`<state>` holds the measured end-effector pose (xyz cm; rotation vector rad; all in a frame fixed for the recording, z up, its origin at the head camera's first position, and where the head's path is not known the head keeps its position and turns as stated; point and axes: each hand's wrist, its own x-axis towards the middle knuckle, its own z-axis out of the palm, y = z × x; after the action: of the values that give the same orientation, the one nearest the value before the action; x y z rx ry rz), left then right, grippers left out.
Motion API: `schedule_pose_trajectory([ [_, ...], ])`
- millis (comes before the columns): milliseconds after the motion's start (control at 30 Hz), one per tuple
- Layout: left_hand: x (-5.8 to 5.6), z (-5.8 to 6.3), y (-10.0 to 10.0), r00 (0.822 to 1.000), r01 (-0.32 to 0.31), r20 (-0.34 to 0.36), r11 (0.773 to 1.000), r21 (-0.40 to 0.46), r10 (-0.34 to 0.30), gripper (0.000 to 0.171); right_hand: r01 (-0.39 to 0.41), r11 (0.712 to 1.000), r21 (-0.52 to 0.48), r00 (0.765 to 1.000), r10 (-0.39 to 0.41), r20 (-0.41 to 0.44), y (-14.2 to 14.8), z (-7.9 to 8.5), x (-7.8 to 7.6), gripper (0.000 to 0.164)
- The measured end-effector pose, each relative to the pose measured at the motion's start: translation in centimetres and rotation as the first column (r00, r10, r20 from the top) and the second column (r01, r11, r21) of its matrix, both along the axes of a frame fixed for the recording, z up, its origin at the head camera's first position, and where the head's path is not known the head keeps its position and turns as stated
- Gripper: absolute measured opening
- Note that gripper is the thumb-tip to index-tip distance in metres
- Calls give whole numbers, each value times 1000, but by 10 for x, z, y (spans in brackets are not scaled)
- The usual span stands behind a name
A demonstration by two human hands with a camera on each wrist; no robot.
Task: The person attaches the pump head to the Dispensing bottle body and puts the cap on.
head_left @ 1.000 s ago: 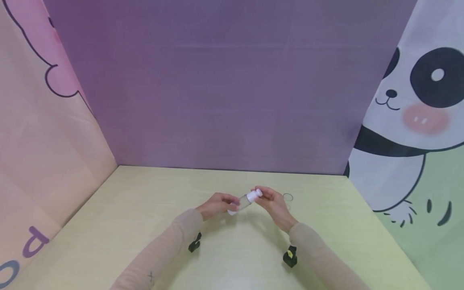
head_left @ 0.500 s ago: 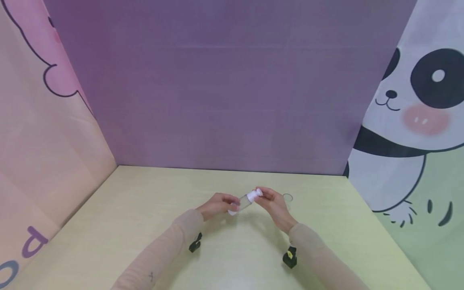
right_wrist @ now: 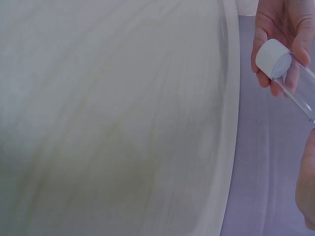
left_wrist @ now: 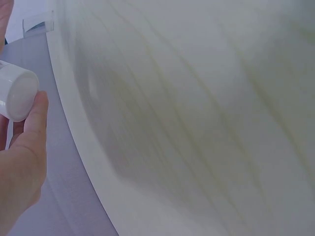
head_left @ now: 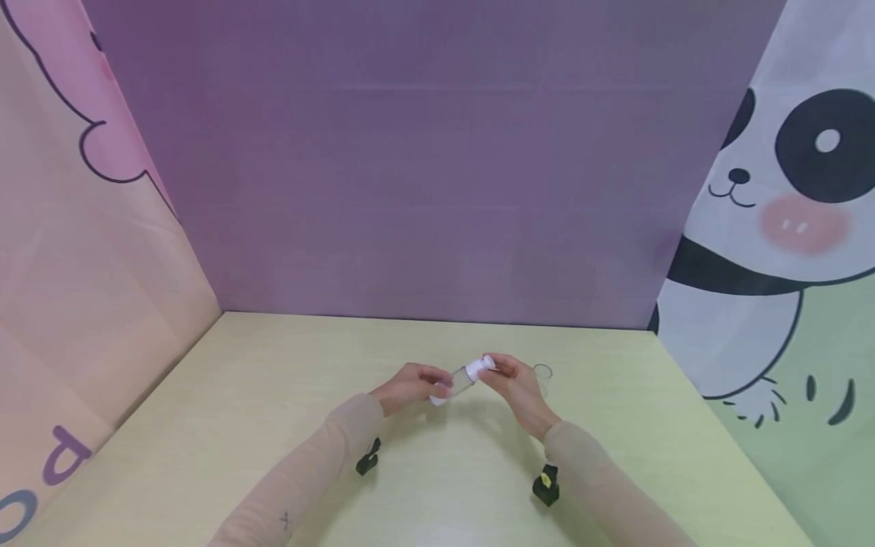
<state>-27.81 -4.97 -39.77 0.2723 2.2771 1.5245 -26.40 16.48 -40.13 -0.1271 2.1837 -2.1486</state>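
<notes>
A slim clear bottle (head_left: 461, 382) with white parts at both ends is held tilted over the table, its upper end to the right. My left hand (head_left: 409, 387) grips the lower white end, thumb and fingers on either side. At the top, my right hand (head_left: 519, 390) pinches the white cap (head_left: 481, 368). The left wrist view shows the flat white base (left_wrist: 22, 94) beside a fingertip. In the right wrist view, the left hand (right_wrist: 281, 22) holds the white base (right_wrist: 270, 58) and clear wall, while the right hand (right_wrist: 306, 184) is mostly cut off.
Just right of the right hand, a clear thing with a thin dark round rim (head_left: 543, 371) stands on the pale table (head_left: 328, 346). Black wrist mounts (head_left: 368, 458) hang under both sleeves. A purple backdrop (head_left: 437, 190) rises behind, with printed cloth walls at both sides.
Almost nothing differs: the right fingers shift very slightly at the bottle's cap, and the left hand holds its place.
</notes>
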Motion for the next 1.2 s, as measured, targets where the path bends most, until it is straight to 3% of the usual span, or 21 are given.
schedule_pose_trajectory([
  [500,1,1,-2,1000,4,-6,1000,5,-3,35,-5,999,-36,1000,6,12,0,0,0,44],
  [867,0,-2,-4,1000,11,9,1000,11,-11,37,-133,983,-130,991,131,-23,2,5,3,50],
  [1200,3,0,-3,1000,10,10,1000,17,-10,37,-127,985,-118,992,125,-18,1,5,3,46],
])
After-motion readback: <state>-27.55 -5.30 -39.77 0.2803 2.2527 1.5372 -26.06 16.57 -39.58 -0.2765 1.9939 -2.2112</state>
